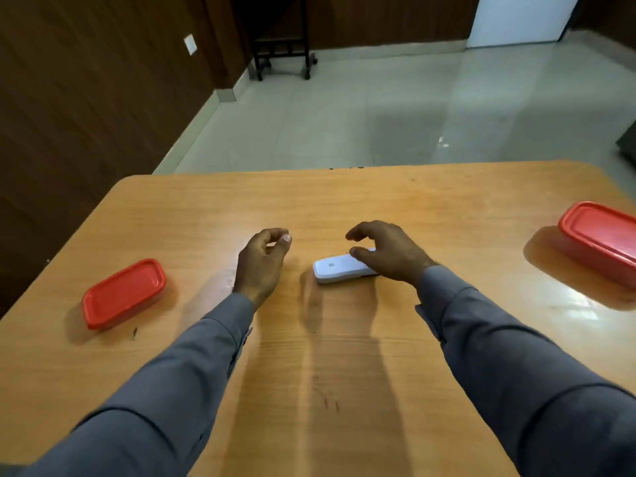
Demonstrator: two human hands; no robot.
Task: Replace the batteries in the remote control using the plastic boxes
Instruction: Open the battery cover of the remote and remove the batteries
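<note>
A white remote control lies flat on the wooden table, near its middle. My right hand hovers over the remote's right end, fingers spread and curved, thumb touching its top edge; it does not grip it. My left hand is to the left of the remote, apart from it, fingers loosely curled around nothing. Two plastic boxes with red lids stand closed: one at the left, one at the far right edge. No batteries are in sight.
The table's far edge runs across the middle of the view; beyond it is a pale tiled floor. Dark wood panelling stands at the left, and a black wheeled stand at the back.
</note>
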